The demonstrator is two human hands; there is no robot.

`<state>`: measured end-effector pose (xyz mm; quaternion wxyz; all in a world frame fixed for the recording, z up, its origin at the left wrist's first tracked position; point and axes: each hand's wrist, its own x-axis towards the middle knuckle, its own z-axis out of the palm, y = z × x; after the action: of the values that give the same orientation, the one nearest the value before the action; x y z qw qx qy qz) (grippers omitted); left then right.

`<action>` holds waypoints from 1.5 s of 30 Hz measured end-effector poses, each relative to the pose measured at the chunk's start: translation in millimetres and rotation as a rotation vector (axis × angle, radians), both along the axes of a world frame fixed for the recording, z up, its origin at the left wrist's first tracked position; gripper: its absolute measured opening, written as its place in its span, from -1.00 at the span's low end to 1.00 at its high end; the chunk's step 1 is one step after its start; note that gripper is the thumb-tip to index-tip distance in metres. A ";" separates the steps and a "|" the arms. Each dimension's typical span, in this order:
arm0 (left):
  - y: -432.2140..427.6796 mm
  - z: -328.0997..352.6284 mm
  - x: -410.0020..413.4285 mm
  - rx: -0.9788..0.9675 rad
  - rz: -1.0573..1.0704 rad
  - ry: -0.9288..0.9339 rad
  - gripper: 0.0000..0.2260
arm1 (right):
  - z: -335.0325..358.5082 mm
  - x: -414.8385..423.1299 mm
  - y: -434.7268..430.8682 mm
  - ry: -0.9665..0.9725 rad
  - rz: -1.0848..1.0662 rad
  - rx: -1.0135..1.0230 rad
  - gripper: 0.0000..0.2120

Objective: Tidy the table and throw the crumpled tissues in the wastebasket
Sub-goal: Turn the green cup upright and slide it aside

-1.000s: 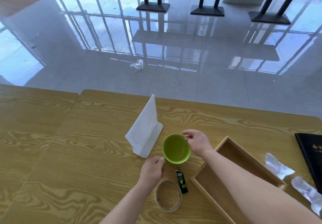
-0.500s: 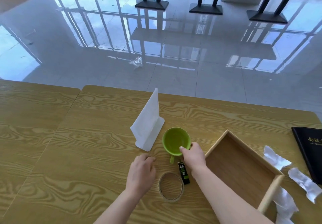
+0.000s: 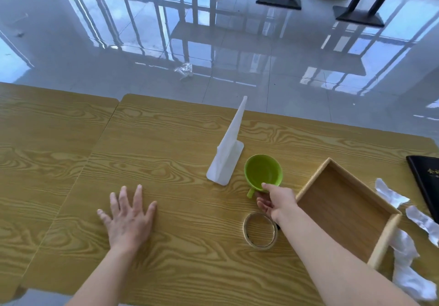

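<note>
Right hand (image 3: 276, 200) pinches the near rim of the green cup (image 3: 263, 172), thumb on top; left hand (image 3: 129, 217) lies flat with fingers spread on the table (image 3: 166, 139). Crumpled tissues (image 3: 389, 195) sit right of the wooden tray (image 3: 342, 205)

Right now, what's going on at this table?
A person is tidying a wooden table. The right hand pinches the near rim of a green cup, beside an empty wooden tray. The left hand rests flat and open on the table. Crumpled tissues lie untouched right of the tray. No wastebasket is in view.
</note>
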<state>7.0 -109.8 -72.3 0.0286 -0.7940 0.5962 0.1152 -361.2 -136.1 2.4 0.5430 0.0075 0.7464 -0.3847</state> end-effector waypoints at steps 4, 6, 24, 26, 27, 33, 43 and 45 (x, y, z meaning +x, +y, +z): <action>-5.5 -2.5 30.8 -0.016 0.057 0.023 -0.36 | -5.8 13.8 -8.3 0.055 -0.020 -0.003 -0.96; -4.9 -3.6 43.5 -0.026 0.055 0.013 -0.38 | -4.0 16.3 -7.2 0.097 -0.010 -0.022 -0.94; -6.3 -10.3 69.6 -0.105 0.164 0.016 -0.43 | 14.3 79.4 68.9 0.263 0.597 -0.266 -0.94; -5.6 -11.5 69.3 -0.128 0.167 0.018 -0.43 | 9.3 102.5 59.7 0.238 0.648 -0.283 -0.95; -5.7 -12.2 69.4 -0.144 0.167 0.019 -0.44 | 7.0 114.6 53.7 0.224 0.672 -0.292 -0.95; -5.9 -14.7 70.9 -0.221 0.179 0.043 -0.50 | -2.9 177.6 18.9 0.157 0.752 -0.313 -0.94; -4.4 -4.0 83.3 -0.157 0.129 0.098 -0.51 | 0.2 238.1 -8.7 0.143 0.788 -0.321 -0.92; 4.2 -2.4 98.5 -0.155 0.104 0.095 -0.51 | 0.5 248.7 -12.6 0.129 0.809 -0.329 -0.92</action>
<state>105.5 -105.6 -74.7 -0.0676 -0.8174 0.5619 0.1076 -112.5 -148.8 2.9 0.5960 -0.3962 0.6504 -0.2545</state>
